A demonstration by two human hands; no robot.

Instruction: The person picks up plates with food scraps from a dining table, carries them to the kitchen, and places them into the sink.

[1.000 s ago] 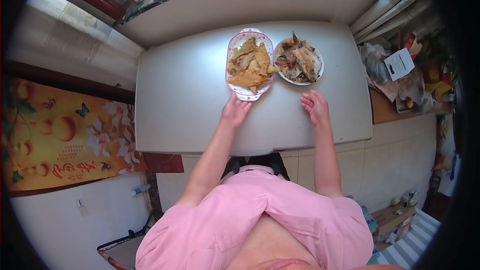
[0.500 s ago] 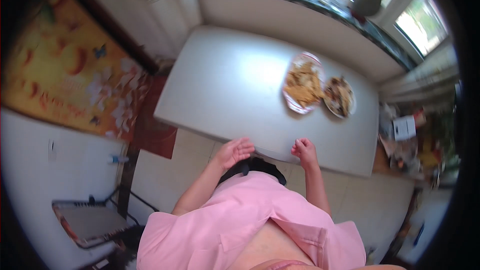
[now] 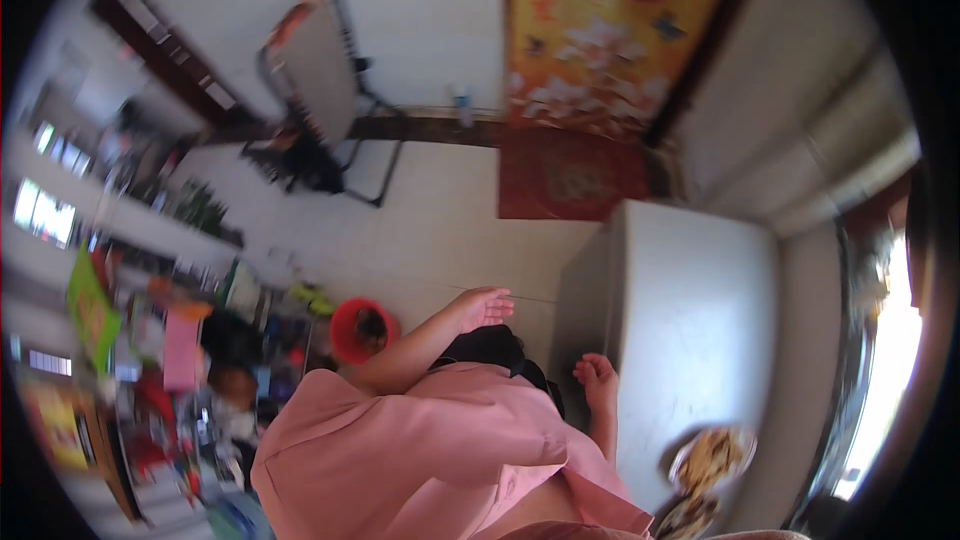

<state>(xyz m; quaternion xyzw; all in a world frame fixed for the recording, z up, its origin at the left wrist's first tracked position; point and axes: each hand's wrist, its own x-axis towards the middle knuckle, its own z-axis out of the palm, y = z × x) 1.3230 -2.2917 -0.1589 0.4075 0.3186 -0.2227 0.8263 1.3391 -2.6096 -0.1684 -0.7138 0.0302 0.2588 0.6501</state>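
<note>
My left hand (image 3: 484, 309) is in front of my body, its fingers stretched out and nothing in it. My right hand (image 3: 597, 377) hangs beside the edge of the white table (image 3: 690, 310), fingers loosely bent and a little apart, with no object visible in it. Nearest to the right hand on the tabletop is a plate of yellow-brown food (image 3: 712, 456). A second plate of food (image 3: 688, 517) sits against it, partly cut off by my clothing at the lower edge.
A red bucket (image 3: 345, 335) with something dark inside stands on the floor by my left forearm. Ahead are a folding chair (image 3: 320, 75), a red floor mat (image 3: 570, 175) and an orange flowered door curtain (image 3: 600, 30). Clutter with a green bag (image 3: 92, 308) fills the left side.
My view and body have turned left, so the table now lies on my right and the chair and bucket have come into view. The right hand's fingers have loosened.
</note>
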